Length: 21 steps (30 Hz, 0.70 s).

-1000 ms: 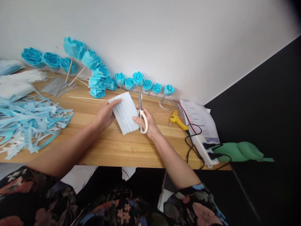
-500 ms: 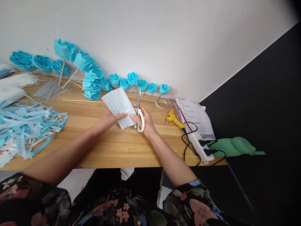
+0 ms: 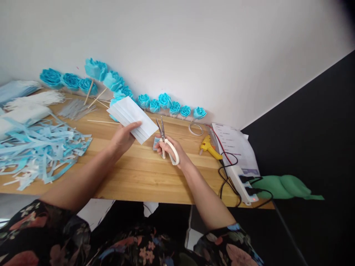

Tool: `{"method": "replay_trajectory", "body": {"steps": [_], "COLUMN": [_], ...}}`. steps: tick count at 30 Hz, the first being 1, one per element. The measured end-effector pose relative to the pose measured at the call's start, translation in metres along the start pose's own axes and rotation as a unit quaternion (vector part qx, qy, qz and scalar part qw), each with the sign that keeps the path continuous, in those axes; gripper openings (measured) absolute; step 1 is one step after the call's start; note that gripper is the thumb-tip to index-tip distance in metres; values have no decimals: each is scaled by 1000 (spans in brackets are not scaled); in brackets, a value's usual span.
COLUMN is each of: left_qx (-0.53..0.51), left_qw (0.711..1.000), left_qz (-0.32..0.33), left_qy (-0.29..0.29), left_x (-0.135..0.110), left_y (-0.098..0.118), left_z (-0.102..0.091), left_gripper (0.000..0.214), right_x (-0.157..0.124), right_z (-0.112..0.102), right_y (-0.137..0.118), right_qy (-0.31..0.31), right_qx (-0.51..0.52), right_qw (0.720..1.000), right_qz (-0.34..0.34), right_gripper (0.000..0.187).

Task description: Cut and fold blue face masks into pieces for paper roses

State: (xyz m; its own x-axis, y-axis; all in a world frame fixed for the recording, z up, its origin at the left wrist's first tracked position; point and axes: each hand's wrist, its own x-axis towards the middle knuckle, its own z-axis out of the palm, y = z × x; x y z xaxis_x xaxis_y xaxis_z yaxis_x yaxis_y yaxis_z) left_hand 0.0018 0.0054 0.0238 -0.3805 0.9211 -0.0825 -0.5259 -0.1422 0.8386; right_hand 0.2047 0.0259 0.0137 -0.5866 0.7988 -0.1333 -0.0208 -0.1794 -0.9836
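My left hand point(image 3: 124, 137) grips a pale blue pleated face mask point(image 3: 130, 116) without ear loops, thumb on top and fingers underneath. The mask is tilted over the table. White-handled scissors point(image 3: 169, 150) are in my right hand point(image 3: 177, 149), blades slightly apart and pointing away from me, just off the mask's right end. A small light blue piece point(image 3: 155, 143) shows by the right fingertips; whether they hold it I cannot tell. Behind the hands, several blue fabric roses point(image 3: 164, 100) on sticks stand along the wall.
Cut blue and white strips point(image 3: 47, 151) are heaped at left, near white strings point(image 3: 41, 98) and grey wires point(image 3: 76, 109). On the right lie a tape ring point(image 3: 195, 129), a yellow glue gun point(image 3: 210, 147), printed paper point(image 3: 235, 142), a power strip point(image 3: 242, 186) with cords, and something green point(image 3: 285, 186).
My hands have moved apart. The mask has gone to the left, away from the scissors, whose blades have parted and tilted left. The small blue piece now shows by my right hand.
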Motion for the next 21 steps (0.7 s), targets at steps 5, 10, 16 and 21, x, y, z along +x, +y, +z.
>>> {"method": "replay_trajectory", "body": {"steps": [5,10,16,21], "left_qx": [21,55,72,75], "left_qw": [999,997,996,995], "left_qz": [21,11,1,-1], "left_qy": [-19,-49,-58,-58], "left_x": [1,3,6,5], "left_y": [7,11,13,14], "left_z": [-1,-5,-9,-9], "left_gripper": [65,64,63,58], "right_x": [-3,-5,-7,-7], "right_z": [3,3,4,5], "right_y": [-3,-7,-8,-8], "right_qy": [-35,-57,-69,-78], "right_qx": [-3,-35,-50,-47], "right_qw": [999,998,996,996], "right_qz": [-2,-11,-6,-6], "right_gripper": [59,52,51,50]}}
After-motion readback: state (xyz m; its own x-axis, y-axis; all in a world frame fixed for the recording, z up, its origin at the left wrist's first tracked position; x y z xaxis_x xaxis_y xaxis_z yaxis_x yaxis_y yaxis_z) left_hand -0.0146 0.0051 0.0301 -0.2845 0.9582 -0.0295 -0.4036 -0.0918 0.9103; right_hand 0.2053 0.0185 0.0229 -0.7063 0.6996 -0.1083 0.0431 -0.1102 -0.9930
